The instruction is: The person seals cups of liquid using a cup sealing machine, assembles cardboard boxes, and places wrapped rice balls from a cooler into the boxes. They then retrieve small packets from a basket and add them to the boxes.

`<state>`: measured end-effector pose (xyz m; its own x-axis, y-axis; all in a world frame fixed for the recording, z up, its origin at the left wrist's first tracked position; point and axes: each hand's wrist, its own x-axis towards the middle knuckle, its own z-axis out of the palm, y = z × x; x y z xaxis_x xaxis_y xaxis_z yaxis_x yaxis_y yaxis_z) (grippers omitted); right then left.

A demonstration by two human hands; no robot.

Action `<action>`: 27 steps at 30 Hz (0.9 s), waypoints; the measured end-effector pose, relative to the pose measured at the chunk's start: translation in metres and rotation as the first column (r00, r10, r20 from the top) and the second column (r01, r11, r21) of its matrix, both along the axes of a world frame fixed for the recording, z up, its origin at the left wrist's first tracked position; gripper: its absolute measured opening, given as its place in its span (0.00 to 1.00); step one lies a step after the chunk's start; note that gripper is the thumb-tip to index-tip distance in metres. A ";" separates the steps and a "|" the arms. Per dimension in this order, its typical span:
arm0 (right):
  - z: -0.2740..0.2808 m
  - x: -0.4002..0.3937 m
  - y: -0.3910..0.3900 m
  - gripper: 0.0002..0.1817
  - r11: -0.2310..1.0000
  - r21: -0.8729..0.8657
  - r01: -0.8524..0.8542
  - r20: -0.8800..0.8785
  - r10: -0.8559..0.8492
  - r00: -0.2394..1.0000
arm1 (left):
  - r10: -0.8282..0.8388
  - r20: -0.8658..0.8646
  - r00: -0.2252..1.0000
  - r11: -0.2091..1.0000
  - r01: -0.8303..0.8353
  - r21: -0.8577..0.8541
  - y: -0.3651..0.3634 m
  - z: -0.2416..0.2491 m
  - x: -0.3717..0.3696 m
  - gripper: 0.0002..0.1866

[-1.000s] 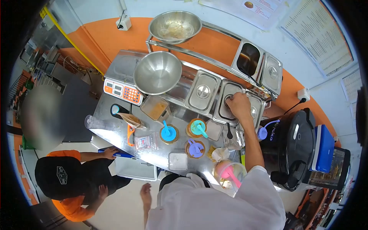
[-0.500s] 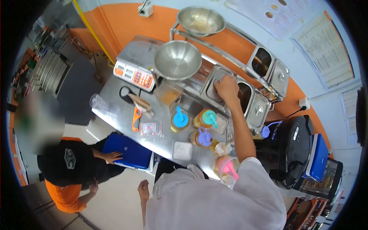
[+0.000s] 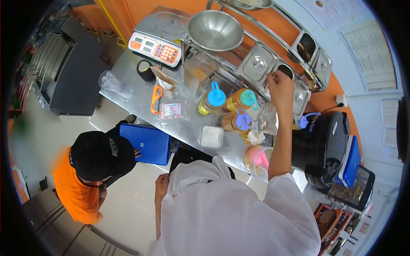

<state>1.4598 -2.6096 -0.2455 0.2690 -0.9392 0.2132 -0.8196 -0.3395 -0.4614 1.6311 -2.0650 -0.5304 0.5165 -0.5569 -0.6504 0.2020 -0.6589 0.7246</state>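
Observation:
My right hand [image 3: 280, 83] hovers over the row of metal food pans, its fingers curled together in a pinch. Whatever may be between the fingertips is too small to make out. Just left of it, a steel lid [image 3: 258, 62] with a round knob covers one pan. Behind my fingers shows the dark opening of an uncovered pan [image 3: 285, 69]; another lidded pan [image 3: 301, 97] lies to the right. My left hand [image 3: 162, 186] hangs low at my side beside the light shirt, fingers bent inward, with nothing visible in it.
A steel bowl [image 3: 215, 30] rests near a scale [image 3: 154, 49]. Several squeeze bottles, a box cutter [image 3: 156, 99], a white-filled container [image 3: 212, 137] and a pink-handled jug [image 3: 259, 160] stand on the steel table [image 3: 141, 112]. Left, a person in orange [image 3: 79, 187] touches a blue-lidded box [image 3: 145, 144].
My right hand has let go of the steel lid and moved right; the lid now shows fully on its pan. The view has shifted, and the person at left has leaned towards the blue-lidded box.

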 end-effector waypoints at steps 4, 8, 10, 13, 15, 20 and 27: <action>0.005 -0.048 0.080 0.09 0.994 0.102 0.031 0.163 -0.047 0.986 | -0.146 0.043 0.988 0.986 0.149 -0.077 -0.028 0.010 0.020 0.15; -0.022 -0.074 0.149 0.05 0.933 0.360 0.010 0.240 -0.103 0.965 | -0.302 0.275 0.913 0.911 0.361 -0.201 -0.088 0.017 0.039 0.12; -0.045 -0.062 0.177 0.06 0.795 0.593 -0.123 0.379 -0.141 0.914 | -0.282 0.464 0.840 0.868 0.429 -0.248 -0.128 0.018 0.049 0.12; -0.088 -0.001 0.204 0.15 0.614 0.661 -0.431 0.532 0.021 0.846 | -0.229 0.651 0.724 0.853 0.472 -0.224 -0.198 0.050 0.065 0.16; -0.155 0.041 0.201 0.18 0.640 0.518 -0.568 0.602 0.199 0.773 | -0.224 0.780 0.584 0.805 0.562 -0.190 -0.242 0.051 0.081 0.29; -0.200 0.107 0.181 0.19 0.841 0.285 -0.460 0.018 0.475 0.880 | -0.526 0.811 0.256 0.675 0.705 0.215 -0.321 0.027 0.102 0.58; 0.066 0.098 0.197 0.16 0.289 0.392 -0.873 0.330 0.842 0.427 | -0.480 0.856 0.195 0.638 0.747 0.188 -0.301 0.062 0.092 0.55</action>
